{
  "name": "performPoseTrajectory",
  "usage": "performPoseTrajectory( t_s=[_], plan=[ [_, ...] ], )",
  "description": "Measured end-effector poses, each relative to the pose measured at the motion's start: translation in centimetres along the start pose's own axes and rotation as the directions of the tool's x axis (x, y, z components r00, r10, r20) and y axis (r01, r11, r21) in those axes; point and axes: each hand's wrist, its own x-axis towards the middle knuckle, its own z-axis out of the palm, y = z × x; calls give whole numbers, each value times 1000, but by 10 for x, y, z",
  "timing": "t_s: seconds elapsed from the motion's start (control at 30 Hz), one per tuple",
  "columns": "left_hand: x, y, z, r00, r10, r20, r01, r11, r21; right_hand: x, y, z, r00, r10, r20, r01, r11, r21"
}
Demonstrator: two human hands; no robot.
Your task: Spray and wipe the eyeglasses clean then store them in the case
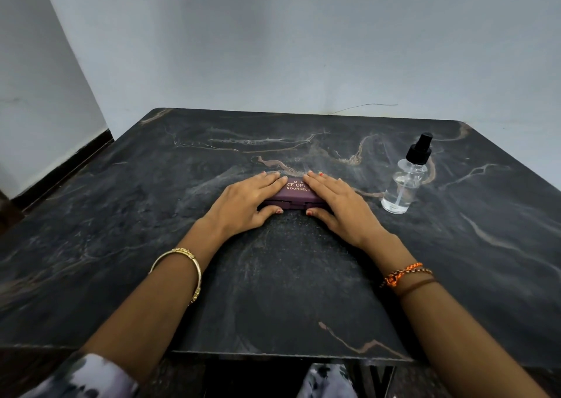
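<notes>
A purple eyeglass case (296, 192) with gold lettering lies closed in the middle of the dark marble table (273, 276). My left hand (246, 202) rests flat on its left end, thumb against the front edge. My right hand (337, 203) lies flat on its right end, thumb also at the front edge. Both hands press on the lid. The eyeglasses are not visible. A clear spray bottle (405, 182) with a black pump top stands upright to the right of the case, apart from my right hand.
The table's back edge meets a pale blue wall (273, 48). Its near edge (288, 355) runs just above my lap. A dark skirting (60, 173) lines the floor at the left.
</notes>
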Motion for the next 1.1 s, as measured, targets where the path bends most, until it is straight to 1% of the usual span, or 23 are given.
performPoseTrajectory(
  t_s=[0.17,0.3,0.43,0.57,0.67,0.77,0.93,1.0,1.1],
  plan=[
    [2,0,1,999,2,38,-2,1000,15,0,-1,0,1000,3,-17,-4,999,-44],
    [2,1,0,999,2,50,-4,1000,31,1,-1,1,1000,11,-4,-11,997,-72],
    [0,1,1,1000,-14,27,13,1000,26,0,0,2,1000,13,-10,-14,997,-76],
    [-3,5,-1,998,-46,-37,47,999,13,0,-2,3,999,29,-30,-32,994,-100],
    [-3,7,-3,995,-79,-65,79,997,-2,-2,-4,2,995,55,-79,-65,989,-132],
    [-3,6,-6,994,-94,-63,93,995,-24,-4,-6,1,986,75,-151,-95,987,-130],
    [-2,1,1,981,-116,-157,116,993,-4,-4,-5,7,963,57,-262,-100,983,-154],
    [-1,0,3,974,-139,-181,143,990,7,-4,-5,8,957,46,-287,-101,979,-177],
    [-1,5,0,967,-185,-176,188,982,-1,-5,-5,7,949,73,-306,-140,969,-204]
  ],
)
